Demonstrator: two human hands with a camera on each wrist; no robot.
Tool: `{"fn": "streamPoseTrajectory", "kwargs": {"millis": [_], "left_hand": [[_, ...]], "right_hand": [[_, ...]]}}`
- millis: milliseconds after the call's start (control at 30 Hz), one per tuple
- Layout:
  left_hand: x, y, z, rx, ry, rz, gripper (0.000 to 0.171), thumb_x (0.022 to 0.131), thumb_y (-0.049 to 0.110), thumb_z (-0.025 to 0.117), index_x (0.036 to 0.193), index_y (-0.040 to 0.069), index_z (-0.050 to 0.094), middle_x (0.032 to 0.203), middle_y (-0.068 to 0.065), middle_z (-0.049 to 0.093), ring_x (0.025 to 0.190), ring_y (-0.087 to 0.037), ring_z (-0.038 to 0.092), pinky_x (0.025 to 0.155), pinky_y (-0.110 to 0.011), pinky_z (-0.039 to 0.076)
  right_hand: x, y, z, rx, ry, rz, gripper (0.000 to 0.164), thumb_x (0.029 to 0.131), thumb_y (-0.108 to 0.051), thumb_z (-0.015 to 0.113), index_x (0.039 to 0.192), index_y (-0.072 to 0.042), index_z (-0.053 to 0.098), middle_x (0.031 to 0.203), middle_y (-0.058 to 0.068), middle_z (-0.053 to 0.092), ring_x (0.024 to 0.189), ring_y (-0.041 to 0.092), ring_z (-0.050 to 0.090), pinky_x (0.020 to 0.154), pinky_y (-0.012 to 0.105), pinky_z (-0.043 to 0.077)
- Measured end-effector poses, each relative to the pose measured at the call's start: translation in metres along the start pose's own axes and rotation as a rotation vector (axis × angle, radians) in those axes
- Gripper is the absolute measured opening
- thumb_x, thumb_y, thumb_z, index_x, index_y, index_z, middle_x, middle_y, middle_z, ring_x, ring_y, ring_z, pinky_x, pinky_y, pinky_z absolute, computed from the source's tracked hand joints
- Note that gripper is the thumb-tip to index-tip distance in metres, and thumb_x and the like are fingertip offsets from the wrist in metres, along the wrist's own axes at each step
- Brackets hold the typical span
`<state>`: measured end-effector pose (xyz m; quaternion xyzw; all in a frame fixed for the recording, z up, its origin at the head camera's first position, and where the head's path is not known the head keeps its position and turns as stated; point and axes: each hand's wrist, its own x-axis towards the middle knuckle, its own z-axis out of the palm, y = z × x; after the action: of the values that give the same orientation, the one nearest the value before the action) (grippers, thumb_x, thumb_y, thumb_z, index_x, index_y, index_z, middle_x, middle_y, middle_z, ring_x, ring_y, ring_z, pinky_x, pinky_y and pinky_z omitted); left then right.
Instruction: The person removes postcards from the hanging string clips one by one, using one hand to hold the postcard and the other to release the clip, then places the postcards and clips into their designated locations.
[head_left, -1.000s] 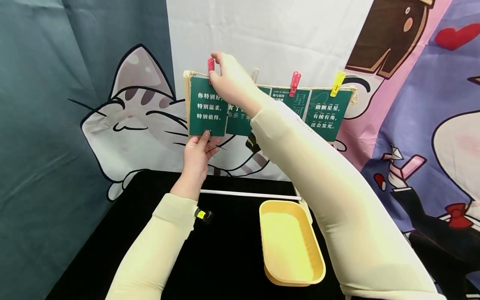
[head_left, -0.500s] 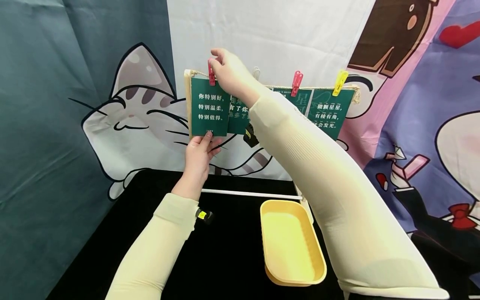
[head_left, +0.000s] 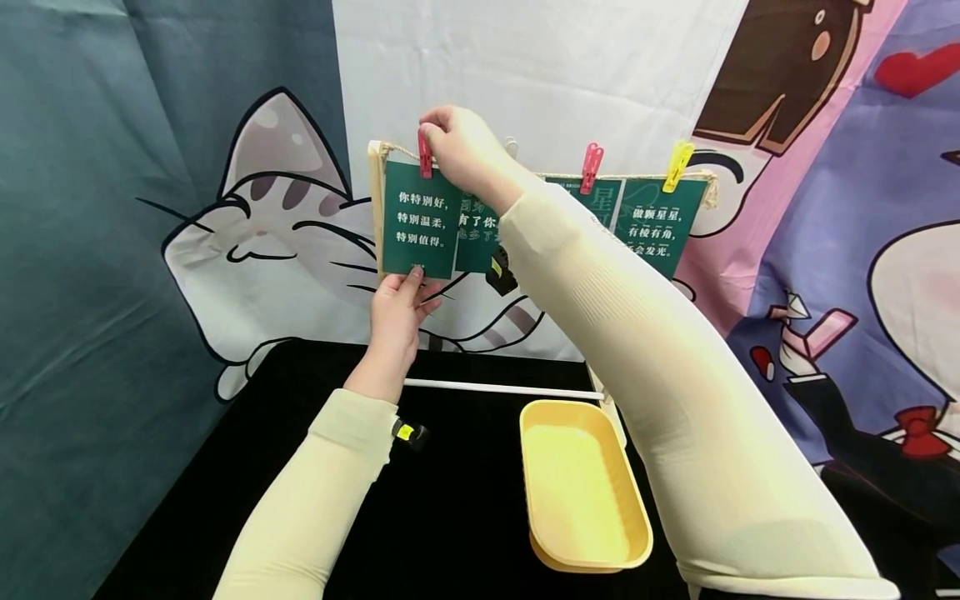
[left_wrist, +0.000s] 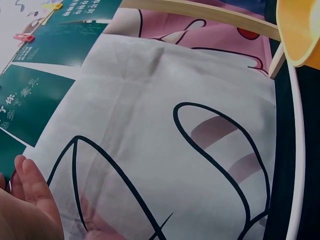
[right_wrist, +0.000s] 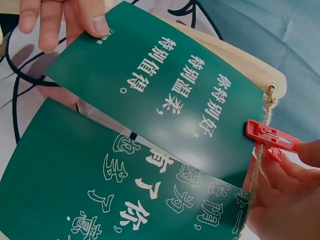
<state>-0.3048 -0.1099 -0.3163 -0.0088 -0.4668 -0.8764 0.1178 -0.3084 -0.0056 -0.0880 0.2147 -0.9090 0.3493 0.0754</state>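
At the left end of a twine line (head_left: 401,150), a green card (head_left: 420,218) with white writing hangs by its top edge from a red clothespin (head_left: 425,154). My right hand (head_left: 468,154) pinches this clothespin's handles between thumb and fingers; its jaws sit over card and twine in the right wrist view. Below, my left hand (head_left: 393,312) holds the card's bottom edge, thumb (right_wrist: 95,22) in front and other fingers partly behind. A second green card (right_wrist: 125,185) hangs alongside, partly covered by my right hand and sleeve in the head view.
Another red clothespin (head_left: 591,168) and a yellow clothespin (head_left: 678,167) hold more green cards to the right. The twine is tied to a wooden frame (head_left: 376,208). A yellow bin (head_left: 581,483) and a white rod (head_left: 502,387) lie on the black table (head_left: 450,500).
My right fingers have drawn together on the red clothespin's handles. The clothespin and the card have dropped slightly, and my left hand has stayed at the card's bottom edge.
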Motion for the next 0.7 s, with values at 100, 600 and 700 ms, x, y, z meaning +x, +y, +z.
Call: {"fn": "streamPoseTrajectory", "kwargs": {"millis": [100, 600, 700], "left_hand": [[-0.001, 0.0, 0.0, 0.0, 0.0, 0.003, 0.015, 0.1, 0.024, 0.06, 0.104, 0.01, 0.062, 0.095, -0.006, 0.06, 0.083, -0.014, 0.07, 0.072, -0.027, 0.058], [-0.001, -0.009, 0.004, -0.003, 0.003, 0.004, 0.014, 0.1, 0.024, 0.062, 0.1, 0.01, 0.059, 0.094, -0.007, 0.064, 0.08, -0.015, 0.07, 0.073, -0.029, 0.057], [-0.003, -0.011, 0.002, 0.006, 0.001, -0.007, 0.014, 0.1, 0.024, 0.061, 0.101, 0.01, 0.059, 0.095, -0.007, 0.066, 0.081, -0.015, 0.07, 0.073, -0.029, 0.057]], "right_hand": [[0.0, 0.0, 0.0, -0.015, 0.001, 0.0, 0.04, 0.109, -0.027, 0.036, 0.144, -0.012, 0.048, 0.133, 0.002, 0.056, 0.116, 0.01, 0.049, 0.098, 0.019, 0.039], [-0.003, 0.009, 0.004, 0.069, 0.106, -0.008, 0.035, 0.109, -0.024, 0.038, 0.138, -0.011, 0.051, 0.13, 0.001, 0.06, 0.113, 0.01, 0.052, 0.094, 0.018, 0.041], [-0.002, 0.01, 0.005, 0.099, 0.144, -0.018, 0.035, 0.109, -0.024, 0.038, 0.139, -0.012, 0.05, 0.131, 0.001, 0.06, 0.117, 0.008, 0.052, 0.095, 0.017, 0.04]]}}
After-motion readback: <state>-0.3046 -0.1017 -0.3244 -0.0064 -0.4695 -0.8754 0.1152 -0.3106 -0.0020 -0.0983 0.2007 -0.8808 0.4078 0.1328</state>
